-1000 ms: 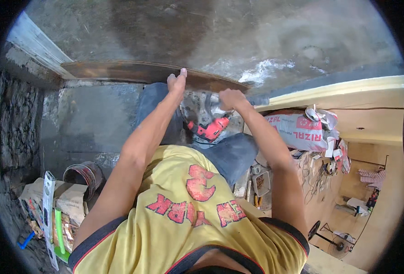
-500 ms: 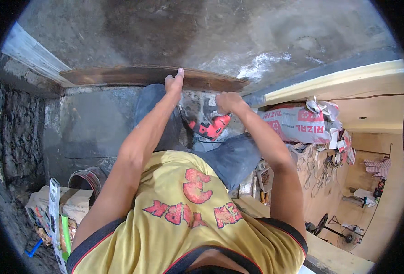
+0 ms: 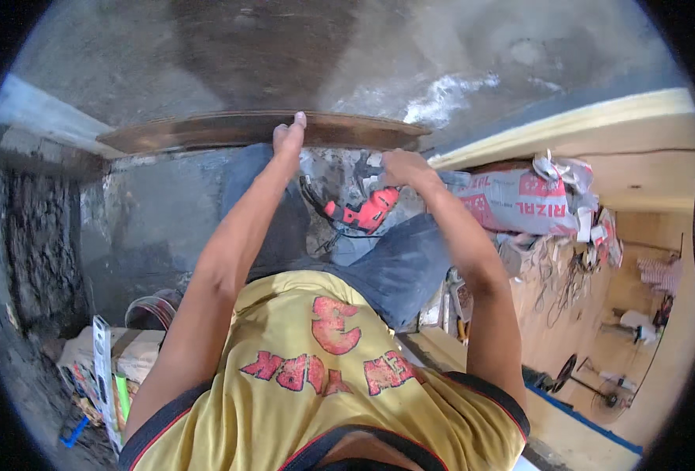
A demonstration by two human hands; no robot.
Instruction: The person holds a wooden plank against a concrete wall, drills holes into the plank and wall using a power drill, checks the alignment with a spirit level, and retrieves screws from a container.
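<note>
Hands outstretched, fingers on brown plank

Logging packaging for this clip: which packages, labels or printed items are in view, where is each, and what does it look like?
Grey-white woven sack with red print: lying on its side right of the right hand, top torn open.
Long narrow white printed card package: lower left among clutter, standing on edge, with green and blue bits beside it.
Yellow shirt with red lettering: on the person, bottom centre.
No screens or signs visible.
</note>
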